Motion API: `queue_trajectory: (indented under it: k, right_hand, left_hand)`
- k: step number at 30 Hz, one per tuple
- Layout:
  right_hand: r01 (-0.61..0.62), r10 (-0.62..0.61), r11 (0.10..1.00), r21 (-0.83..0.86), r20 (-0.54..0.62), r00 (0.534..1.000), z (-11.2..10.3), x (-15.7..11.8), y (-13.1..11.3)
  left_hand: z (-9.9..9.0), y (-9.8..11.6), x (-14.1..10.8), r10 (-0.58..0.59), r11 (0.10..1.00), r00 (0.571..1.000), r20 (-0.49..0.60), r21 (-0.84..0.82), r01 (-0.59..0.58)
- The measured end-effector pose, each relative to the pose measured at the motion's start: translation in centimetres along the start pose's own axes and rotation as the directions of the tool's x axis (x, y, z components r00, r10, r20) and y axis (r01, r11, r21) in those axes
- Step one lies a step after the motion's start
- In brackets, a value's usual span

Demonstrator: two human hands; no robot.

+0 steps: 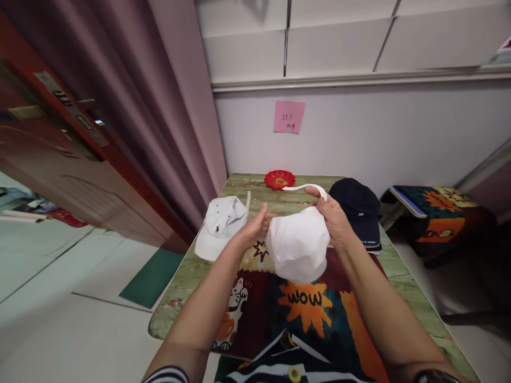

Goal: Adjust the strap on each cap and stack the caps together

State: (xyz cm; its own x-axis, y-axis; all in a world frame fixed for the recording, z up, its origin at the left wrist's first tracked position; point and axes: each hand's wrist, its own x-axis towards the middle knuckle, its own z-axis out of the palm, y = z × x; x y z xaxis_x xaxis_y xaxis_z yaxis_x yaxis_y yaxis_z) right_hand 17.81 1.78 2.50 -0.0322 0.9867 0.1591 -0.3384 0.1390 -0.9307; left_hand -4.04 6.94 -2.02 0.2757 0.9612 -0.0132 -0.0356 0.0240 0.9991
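Observation:
A white cap point(297, 244) hangs above the table in front of me, its crown toward me. My right hand point(332, 215) grips the cap at its upper right edge, and a loose white strap point(305, 186) runs out leftward from the fingers. Beside the cap's left edge is my left hand point(257, 227), thumb raised apart and fingers reaching to the fabric; their tips are partly hidden. An off-white cap point(223, 223) with a small dark logo rests on the table to the left. Right of my right hand sits a dark navy cap point(359, 210), apparently stacked on others.
A red scalloped dish point(275, 180) stands at the back of the green wood-patterned table point(179, 290). A colourful printed mat point(263, 314) covers its front. Behind is a wall with a pink note point(289, 117). A door point(80, 159) and curtain are at left, a stool point(443, 213) at right.

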Motion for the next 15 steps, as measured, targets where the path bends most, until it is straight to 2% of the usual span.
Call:
queue_trajectory:
  k: [2, 3, 6, 10, 13, 15]
  right_hand:
    - [0.070, -0.069, 0.997, -0.045, 0.014, 0.997, -0.3, 0.2, -0.4]
    - [0.096, -0.095, 0.993, -0.072, 0.025, 0.995, -0.6, 0.2, -0.6]
    - [0.123, -0.121, 0.979, -0.161, 0.018, 0.992, -2.3, -0.7, -0.6]
    - [0.020, -0.029, 0.980, -0.199, -0.046, 0.999, -3.8, -2.8, 0.0]
    - [-0.001, -0.014, 0.973, -0.232, -0.066, 0.998, -3.5, -2.7, -0.3]
    - [0.066, -0.095, 0.957, -0.282, -0.092, 0.991, -2.8, -1.2, -1.2]
  left_hand:
    - [0.6, 0.7, 0.7, -0.106, 0.983, 0.980, 0.167, -0.133, 0.129]
    - [0.8, 1.1, 0.7, -0.120, 0.970, 0.973, 0.195, -0.186, 0.157]
    - [0.8, 2.2, -0.1, -0.016, 0.956, 0.995, 0.100, -0.288, 0.044]
    - [0.5, 2.1, -1.7, 0.068, 0.953, 0.997, -0.021, -0.296, -0.071]
    - [1.1, 2.4, -1.3, 0.095, 0.961, 0.993, -0.069, -0.255, -0.109]
    - [1.7, 3.5, 0.1, 0.123, 0.968, 0.989, -0.088, -0.211, -0.139]
